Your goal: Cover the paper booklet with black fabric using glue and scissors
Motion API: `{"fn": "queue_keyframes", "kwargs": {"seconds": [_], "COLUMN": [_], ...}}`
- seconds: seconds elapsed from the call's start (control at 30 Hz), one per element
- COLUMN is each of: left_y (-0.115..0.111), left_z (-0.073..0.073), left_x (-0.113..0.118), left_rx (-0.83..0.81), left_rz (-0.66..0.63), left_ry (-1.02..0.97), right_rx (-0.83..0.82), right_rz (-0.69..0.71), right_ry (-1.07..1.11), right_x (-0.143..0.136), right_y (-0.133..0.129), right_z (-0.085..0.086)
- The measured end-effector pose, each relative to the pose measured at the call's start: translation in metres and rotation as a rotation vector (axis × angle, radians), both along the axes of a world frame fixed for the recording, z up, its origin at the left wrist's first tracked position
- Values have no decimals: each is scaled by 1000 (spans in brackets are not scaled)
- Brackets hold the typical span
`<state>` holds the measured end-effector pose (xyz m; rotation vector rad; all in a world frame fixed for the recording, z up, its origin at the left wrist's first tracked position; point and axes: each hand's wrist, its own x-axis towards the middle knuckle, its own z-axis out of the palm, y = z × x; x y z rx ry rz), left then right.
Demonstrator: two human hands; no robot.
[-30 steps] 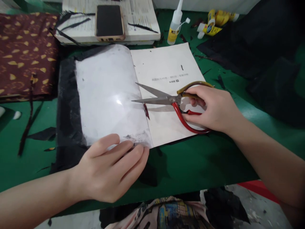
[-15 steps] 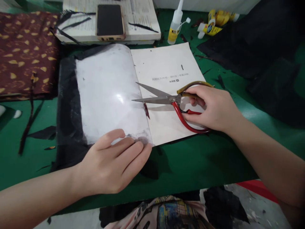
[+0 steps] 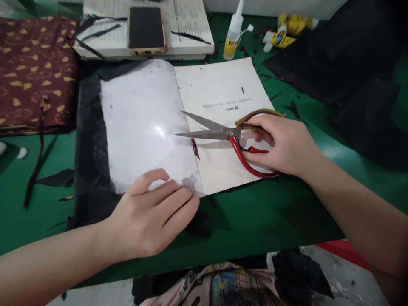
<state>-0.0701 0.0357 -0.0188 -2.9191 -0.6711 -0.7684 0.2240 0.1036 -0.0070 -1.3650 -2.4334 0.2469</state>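
Observation:
An open book [image 3: 219, 85] lies on the green table, its white inner cover [image 3: 137, 119] bordered by black cloth [image 3: 91, 157] along the left, top and bottom. My left hand [image 3: 156, 216] rests at the cover's lower edge, near the spine, with bent fingers gripping that edge; the thumb is hidden. In my right hand [image 3: 283, 146] is a pair of scissors [image 3: 219, 132] with one red and one olive handle. Their blades stand apart over the book's middle, pointing left. A dark red scrap [image 3: 195, 148] lies by the spine, just below the blades.
Behind the book, a phone [image 3: 147, 29] lies on a thick book [image 3: 188, 46]. A glue bottle [image 3: 233, 36] stands beside it, near yellow tubes [image 3: 280, 39]. Patterned maroon cloth [image 3: 35, 76] lies left, black cloth [image 3: 331, 46] right. Dark scraps [image 3: 57, 177] litter the table.
My left hand has shifted very slightly left along the cover's lower edge. My right hand and the scissors look almost unmoved, blades still apart.

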Motion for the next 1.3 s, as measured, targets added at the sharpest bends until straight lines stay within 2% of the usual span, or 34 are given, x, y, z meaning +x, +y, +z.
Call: {"fn": "queue_keyframes", "kwargs": {"seconds": [0.3, 0.63, 1.03, 1.3], "left_y": [1, 6, 10, 9], "left_z": [-5, -4, -5, -4], "left_x": [-1, 6, 6, 2], "left_rx": [-166, -115, -271, -408], "left_rz": [12, -6, -5, 8], "left_ry": [-1, 126, -53, -104], "right_rx": [-10, -3, -24, -11], "right_rz": [-8, -5, -5, 1], "right_ry": [-15, -3, -16, -16], "right_x": [-1, -1, -1, -1], "right_y": [0, 0, 0, 0], "right_z": [1, 0, 2, 1]}}
